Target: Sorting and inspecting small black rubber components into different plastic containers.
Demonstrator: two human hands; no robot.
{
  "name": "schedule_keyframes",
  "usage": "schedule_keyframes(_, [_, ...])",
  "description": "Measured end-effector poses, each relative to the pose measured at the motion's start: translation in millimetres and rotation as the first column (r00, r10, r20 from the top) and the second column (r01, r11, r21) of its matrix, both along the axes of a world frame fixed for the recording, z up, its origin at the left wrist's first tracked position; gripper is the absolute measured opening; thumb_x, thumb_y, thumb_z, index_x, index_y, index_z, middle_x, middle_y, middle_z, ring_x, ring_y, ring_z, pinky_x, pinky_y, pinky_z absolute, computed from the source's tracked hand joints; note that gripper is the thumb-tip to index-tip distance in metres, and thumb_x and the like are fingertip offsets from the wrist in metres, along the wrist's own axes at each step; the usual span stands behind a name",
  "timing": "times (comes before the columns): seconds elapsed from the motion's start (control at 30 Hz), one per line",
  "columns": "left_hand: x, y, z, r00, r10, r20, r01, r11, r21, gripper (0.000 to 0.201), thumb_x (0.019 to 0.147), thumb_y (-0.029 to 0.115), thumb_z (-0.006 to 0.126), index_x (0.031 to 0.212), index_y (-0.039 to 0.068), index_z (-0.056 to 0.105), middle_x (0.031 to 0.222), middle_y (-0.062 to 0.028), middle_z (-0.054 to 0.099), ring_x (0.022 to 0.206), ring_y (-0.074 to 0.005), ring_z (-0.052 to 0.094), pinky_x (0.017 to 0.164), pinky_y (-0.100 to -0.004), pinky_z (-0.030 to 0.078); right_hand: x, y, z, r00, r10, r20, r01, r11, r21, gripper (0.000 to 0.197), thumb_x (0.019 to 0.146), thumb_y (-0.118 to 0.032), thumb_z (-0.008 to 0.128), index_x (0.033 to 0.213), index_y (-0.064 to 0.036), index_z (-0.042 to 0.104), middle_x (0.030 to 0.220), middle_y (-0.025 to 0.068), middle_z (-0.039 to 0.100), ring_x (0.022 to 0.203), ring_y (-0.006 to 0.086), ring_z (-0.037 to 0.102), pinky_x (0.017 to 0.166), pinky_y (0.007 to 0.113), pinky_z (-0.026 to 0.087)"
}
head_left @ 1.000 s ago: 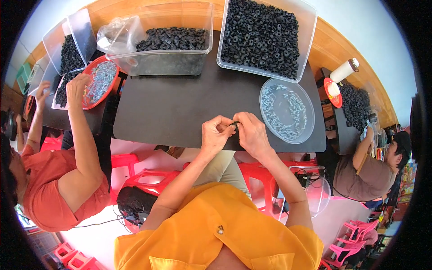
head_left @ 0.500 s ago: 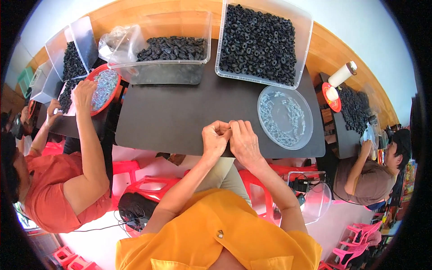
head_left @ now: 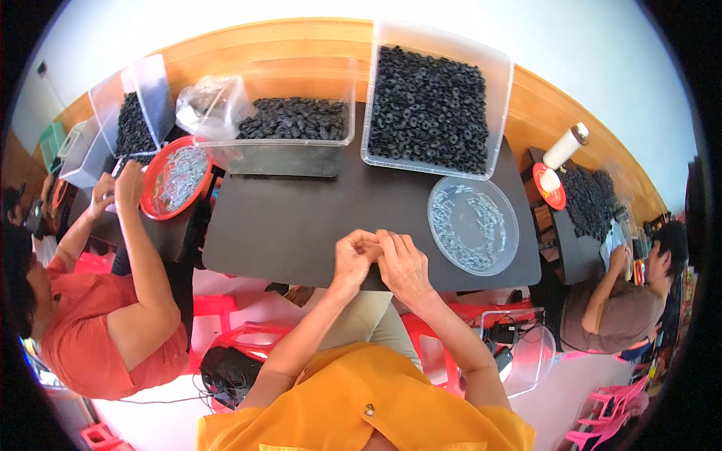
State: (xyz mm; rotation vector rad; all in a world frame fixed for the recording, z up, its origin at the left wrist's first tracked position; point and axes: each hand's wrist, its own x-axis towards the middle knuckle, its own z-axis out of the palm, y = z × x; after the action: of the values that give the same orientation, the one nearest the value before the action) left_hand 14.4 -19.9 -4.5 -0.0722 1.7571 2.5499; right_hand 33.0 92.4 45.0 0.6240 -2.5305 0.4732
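Both of my hands meet above the near edge of the dark table (head_left: 301,218). The fingers of my left hand (head_left: 355,263) are pinched together, and those of my right hand (head_left: 402,264) press against them. Whatever lies between the fingertips is hidden or too small to make out. To the right of my right hand sits a round clear tray (head_left: 475,222) with many small, shiny metal-looking pieces spread in it. Farther back stands a clear plastic bin (head_left: 492,154) full of small black ring-shaped parts (head_left: 429,109).
Another clear bin (head_left: 282,156) with black parts (head_left: 293,119) and a plastic bag (head_left: 214,105) stand at the back left. A co-worker in red (head_left: 113,331) works on the left by a red bowl (head_left: 150,197). Another person (head_left: 617,308) sits at the right-hand table. Red stools (head_left: 248,338) stand below.
The view has tilted up a little, so the table and bins appear lower. My hands stay together at the table's edge. The left co-worker's hands have come closer together.
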Motion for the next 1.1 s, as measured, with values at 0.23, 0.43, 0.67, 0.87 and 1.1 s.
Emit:
schedule_keyframes(0.23, [-66.4,-67.4,98.7,0.824,0.277,-0.495,-0.358,0.931,-0.075,0.007,0.082,0.0,0.059,0.089,0.0,0.056,0.072,-0.0029,0.058,0.064,-0.0092,0.055,0.059,-0.022,0.045,16.0,37.2,13.7,0.989,-0.142,-0.045,0.134,0.98,-0.147,0.028,0.071,-0.009,0.068,0.097,-0.0034,0.059,0.098,0.0109,0.06,0.085,0.0284,0.057,0.073,0.036,0.048])
schedule_keyframes(0.43, [-153.9,-121.0,139.5,0.705,0.297,-0.644,-0.649,0.636,-0.417,0.026,0.079,0.01,0.065,0.103,0.0,0.064,0.094,-0.0125,0.065,0.078,-0.0193,0.063,0.065,-0.0241,0.051,16.5,94.1,26.3,0.956,-0.294,0.014,0.293,0.946,-0.139,0.015,0.072,-0.005,0.066,0.087,-0.0047,0.06,0.084,0.0099,0.06,0.078,0.031,0.056,0.065,0.04,0.046])
schedule_keyframes(0.67, [-111.6,-55.5,126.7,0.6,0.184,-0.779,-0.715,0.56,-0.419,0.021,0.074,0.003,0.066,0.095,0.005,0.065,0.101,-0.0098,0.059,0.091,-0.0209,0.058,0.059,-0.0265,0.051,14.3,108.3,19.6,0.954,-0.296,0.053,0.301,0.939,-0.167,0.01,0.074,-0.006,0.064,0.082,-0.0041,0.06,0.078,0.0104,0.059,0.072,0.0308,0.056,0.061,0.041,0.045])
schedule_keyframes(0.87, [-151.3,21.8,89.4,0.659,-0.319,-0.681,-0.465,0.539,-0.702,0.008,0.074,0.004,0.061,0.081,0.004,0.066,0.079,-0.0124,0.06,0.078,-0.0316,0.06,0.068,-0.0394,0.048,15.0,98.9,20.3,0.966,-0.245,0.077,0.256,0.939,-0.228,0.005,0.075,-0.006,0.064,0.077,-0.0042,0.06,0.073,0.0114,0.058,0.068,0.0309,0.057,0.059,0.041,0.045])
schedule_keyframes(1.1, [-194.9,55.4,58.5,0.718,-0.488,-0.496,-0.5,0.134,-0.855,0.014,0.064,-0.002,0.06,0.078,0.002,0.061,0.09,-0.0158,0.054,0.089,-0.0343,0.057,0.07,-0.0445,0.049,-25.6,164.9,20.6,0.915,-0.372,0.155,0.392,0.911,-0.13,0.005,0.076,-0.008,0.06,0.079,-0.0037,0.061,0.075,0.0139,0.061,0.073,0.0336,0.06,0.063,0.043,0.047])
